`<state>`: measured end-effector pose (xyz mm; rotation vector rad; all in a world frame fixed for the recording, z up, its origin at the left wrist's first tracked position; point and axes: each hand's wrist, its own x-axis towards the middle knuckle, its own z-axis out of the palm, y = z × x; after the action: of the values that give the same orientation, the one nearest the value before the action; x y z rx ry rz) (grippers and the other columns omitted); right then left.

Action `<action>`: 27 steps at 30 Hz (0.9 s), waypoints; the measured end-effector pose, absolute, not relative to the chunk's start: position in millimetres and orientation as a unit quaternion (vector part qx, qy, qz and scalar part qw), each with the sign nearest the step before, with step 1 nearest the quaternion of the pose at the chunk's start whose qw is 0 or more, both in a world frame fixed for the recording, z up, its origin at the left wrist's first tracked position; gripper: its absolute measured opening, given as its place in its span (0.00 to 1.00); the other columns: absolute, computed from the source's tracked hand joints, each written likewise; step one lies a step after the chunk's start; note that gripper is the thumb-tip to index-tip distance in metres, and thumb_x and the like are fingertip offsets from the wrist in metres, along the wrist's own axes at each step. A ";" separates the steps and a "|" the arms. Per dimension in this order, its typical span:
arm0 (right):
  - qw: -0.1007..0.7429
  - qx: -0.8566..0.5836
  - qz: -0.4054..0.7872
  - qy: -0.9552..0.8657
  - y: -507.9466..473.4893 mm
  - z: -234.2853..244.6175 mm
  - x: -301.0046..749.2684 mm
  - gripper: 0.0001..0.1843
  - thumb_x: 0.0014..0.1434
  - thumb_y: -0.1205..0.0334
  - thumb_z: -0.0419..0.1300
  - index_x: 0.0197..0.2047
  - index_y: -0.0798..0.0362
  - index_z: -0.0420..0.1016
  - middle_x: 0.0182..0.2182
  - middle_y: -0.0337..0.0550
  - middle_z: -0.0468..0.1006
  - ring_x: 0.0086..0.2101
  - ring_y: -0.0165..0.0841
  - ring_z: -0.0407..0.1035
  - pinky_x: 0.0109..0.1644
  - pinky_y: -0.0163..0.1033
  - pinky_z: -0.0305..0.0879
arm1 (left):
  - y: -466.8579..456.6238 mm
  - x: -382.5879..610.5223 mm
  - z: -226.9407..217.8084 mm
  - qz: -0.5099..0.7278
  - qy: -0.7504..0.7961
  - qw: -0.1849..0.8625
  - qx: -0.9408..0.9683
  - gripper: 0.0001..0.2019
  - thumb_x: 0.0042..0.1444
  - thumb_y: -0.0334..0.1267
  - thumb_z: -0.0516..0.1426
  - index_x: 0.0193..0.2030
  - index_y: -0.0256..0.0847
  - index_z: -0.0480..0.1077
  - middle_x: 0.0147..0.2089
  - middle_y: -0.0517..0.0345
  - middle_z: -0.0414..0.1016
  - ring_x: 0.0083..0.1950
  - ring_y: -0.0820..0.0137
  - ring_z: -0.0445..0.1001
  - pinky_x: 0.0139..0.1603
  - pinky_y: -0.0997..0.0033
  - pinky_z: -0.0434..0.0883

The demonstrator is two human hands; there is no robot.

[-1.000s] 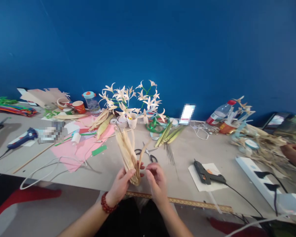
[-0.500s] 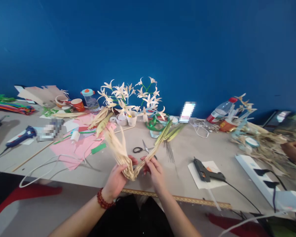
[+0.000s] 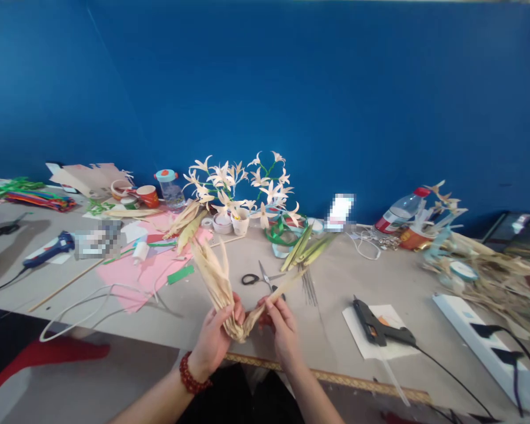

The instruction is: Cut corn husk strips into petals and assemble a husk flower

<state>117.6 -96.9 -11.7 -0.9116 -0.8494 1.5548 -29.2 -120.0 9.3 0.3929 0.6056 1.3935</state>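
Note:
My left hand [image 3: 215, 337] is closed round the base of a bundle of dried pale husk leaves [image 3: 214, 277], which fan upward to the left. My right hand [image 3: 281, 321] pinches a single husk strip [image 3: 287, 285] and holds it out to the upper right, peeled away from the bundle. Both hands hover above the near edge of the grey table [image 3: 335, 282]. A red bead bracelet sits on my left wrist. Black scissors [image 3: 258, 278] lie on the table just behind my hands.
A black glue gun [image 3: 377, 327] rests on white paper at the right. White husk flowers [image 3: 242, 185] stand in cups at the back. Pink paper [image 3: 145, 268], a blue glue gun [image 3: 48, 250], green leaves [image 3: 307, 247], a bottle [image 3: 400, 209] and a white power strip [image 3: 481, 335] lie around.
The right hand has pulled one strip outward to the right, away from the bundle. The bundle has tilted left. The camera has shifted slightly.

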 end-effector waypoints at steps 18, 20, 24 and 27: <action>0.645 -0.191 0.657 -0.339 -141.3 51.8 87.0 0.14 0.62 0.54 0.60 0.29 0.51 0.73 0.24 0.37 0.66 0.26 0.29 0.62 0.32 0.36 0.65 | -91.7 -91.2 85.0 0.820 0.192 0.529 0.102 0.07 0.63 0.36 0.54 0.34 0.39 0.63 0.18 0.72 0.51 0.15 0.82 0.50 0.11 0.85 0.49; 0.723 -0.206 0.568 -0.334 -139.9 61.2 117.8 0.16 0.61 0.52 0.61 0.24 0.51 0.70 0.22 0.36 0.63 0.27 0.31 0.62 0.28 0.35 0.64 | -89.4 -131.2 95.8 0.871 0.190 0.444 0.087 0.11 0.63 0.31 0.52 0.28 0.39 0.57 0.17 0.72 0.52 0.14 0.83 0.50 0.11 0.86 0.50; 0.762 -0.326 0.464 -0.312 -131.6 62.3 178.2 0.13 0.59 0.56 0.64 0.26 0.52 0.70 0.19 0.35 0.61 0.24 0.29 0.58 0.25 0.32 0.61 | -71.2 -190.2 114.1 0.882 0.251 0.345 0.198 0.10 0.60 0.34 0.54 0.30 0.40 0.57 0.18 0.72 0.51 0.16 0.82 0.51 0.14 0.85 0.54; 0.671 -0.382 0.563 -0.295 -126.6 46.7 179.4 0.13 0.57 0.54 0.65 0.27 0.52 0.72 0.20 0.36 0.65 0.21 0.27 0.58 0.22 0.32 0.58 | -33.4 -194.0 109.3 0.769 0.415 0.307 0.376 0.12 0.61 0.39 0.54 0.31 0.40 0.54 0.22 0.71 0.54 0.19 0.84 0.53 0.20 0.84 0.57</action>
<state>179.4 -126.6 46.7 -0.8609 -0.6658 1.2682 -194.0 -33.4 109.3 0.9945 1.0986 2.0348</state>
